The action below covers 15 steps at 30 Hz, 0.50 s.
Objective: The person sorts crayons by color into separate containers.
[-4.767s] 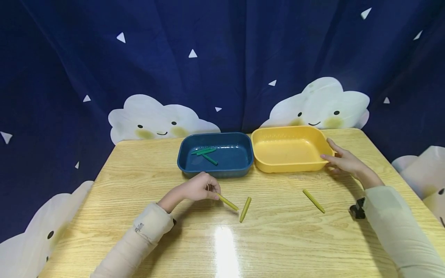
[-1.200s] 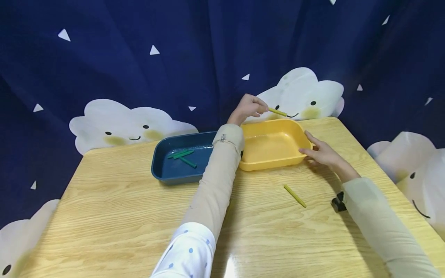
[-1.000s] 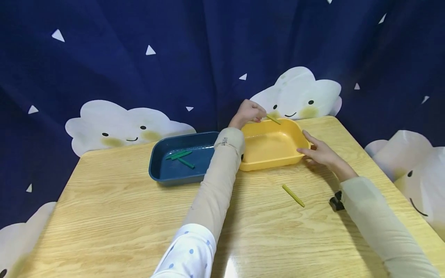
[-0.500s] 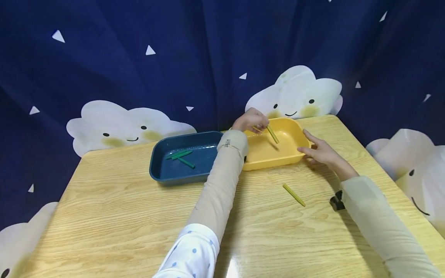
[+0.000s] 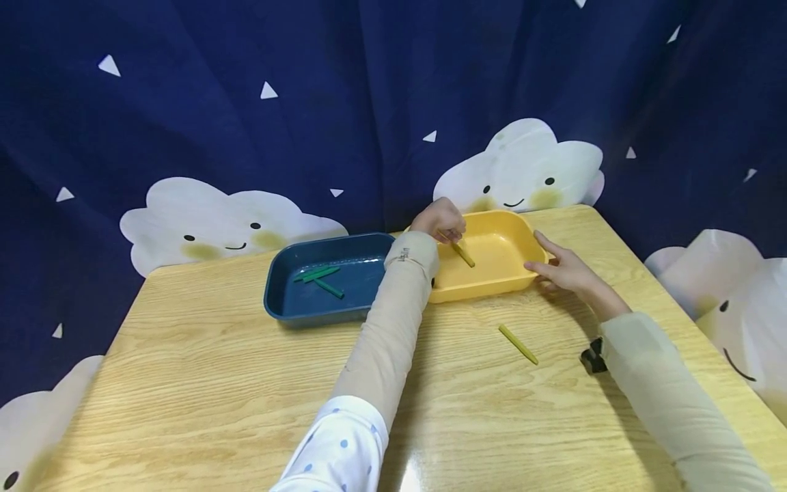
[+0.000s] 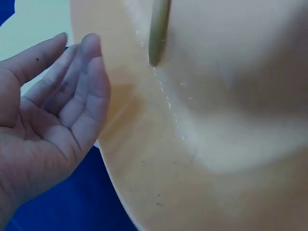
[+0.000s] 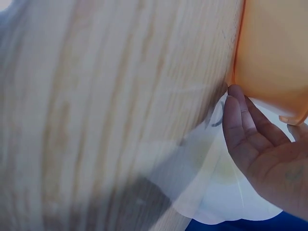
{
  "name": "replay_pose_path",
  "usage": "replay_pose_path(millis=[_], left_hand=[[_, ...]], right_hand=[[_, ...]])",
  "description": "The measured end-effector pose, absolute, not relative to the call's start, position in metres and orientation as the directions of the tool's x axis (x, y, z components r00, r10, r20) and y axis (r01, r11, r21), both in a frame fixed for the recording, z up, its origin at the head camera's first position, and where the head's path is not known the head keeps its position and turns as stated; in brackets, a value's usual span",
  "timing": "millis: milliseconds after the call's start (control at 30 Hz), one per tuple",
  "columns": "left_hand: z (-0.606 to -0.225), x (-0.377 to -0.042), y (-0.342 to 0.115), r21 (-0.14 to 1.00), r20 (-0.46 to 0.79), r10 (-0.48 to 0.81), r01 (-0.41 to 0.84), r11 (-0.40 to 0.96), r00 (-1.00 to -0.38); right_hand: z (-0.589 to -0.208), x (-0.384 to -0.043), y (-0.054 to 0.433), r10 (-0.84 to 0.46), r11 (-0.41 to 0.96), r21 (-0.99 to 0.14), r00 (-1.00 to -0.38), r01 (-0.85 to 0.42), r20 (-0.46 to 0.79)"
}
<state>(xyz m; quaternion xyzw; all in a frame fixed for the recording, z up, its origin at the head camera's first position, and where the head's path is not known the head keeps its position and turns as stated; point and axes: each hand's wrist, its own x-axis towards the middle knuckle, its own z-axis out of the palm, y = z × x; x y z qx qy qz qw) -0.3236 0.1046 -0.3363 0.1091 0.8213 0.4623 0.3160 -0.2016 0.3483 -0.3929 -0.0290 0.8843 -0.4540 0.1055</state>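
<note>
In the head view my left hand [image 5: 441, 220] is over the left part of the yellow tray [image 5: 476, 290]. A yellow crayon [image 5: 463, 255] is just beside its fingers, inside the tray. The left wrist view shows that crayon [image 6: 159, 33] apart from the loosely curled left hand [image 6: 57, 101], thumb and fingertips holding nothing. My right hand [image 5: 568, 270] grips the tray's right end, thumb over the rim, fingers outside against the wall [image 7: 269, 53]. Another yellow crayon [image 5: 518, 344] lies on the table in front of the tray. My left arm hides part of the tray and table.
A dark blue tray [image 5: 320, 319] with several green crayons [image 5: 320, 273] stands left of the yellow one. Both are near the far edge of the wooden table [image 5: 215, 383]. A dark blue curtain [image 5: 307, 102] with clouds hangs behind.
My left hand carried a yellow crayon from the table over the yellow tray, lowered it inside and let it go. The right hand keeps its hold on the tray's end.
</note>
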Motion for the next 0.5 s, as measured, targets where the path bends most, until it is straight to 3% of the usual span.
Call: replay_pose_path(millis=[233,500], left_hand=[[-0.331,-0.324,0.106,0.855,-0.312,0.497,-0.011,0.519,-0.810],[-0.316,-0.308,0.100,0.849,-0.213,0.592,0.153,0.506,-0.778]], right_hand=[[-0.391,-0.200,0.347,-0.144,0.600,-0.799,-0.977,0.043,-0.160],[-0.392,-0.200,0.347,-0.147,0.605,-0.795,-0.975,0.046,-0.168]])
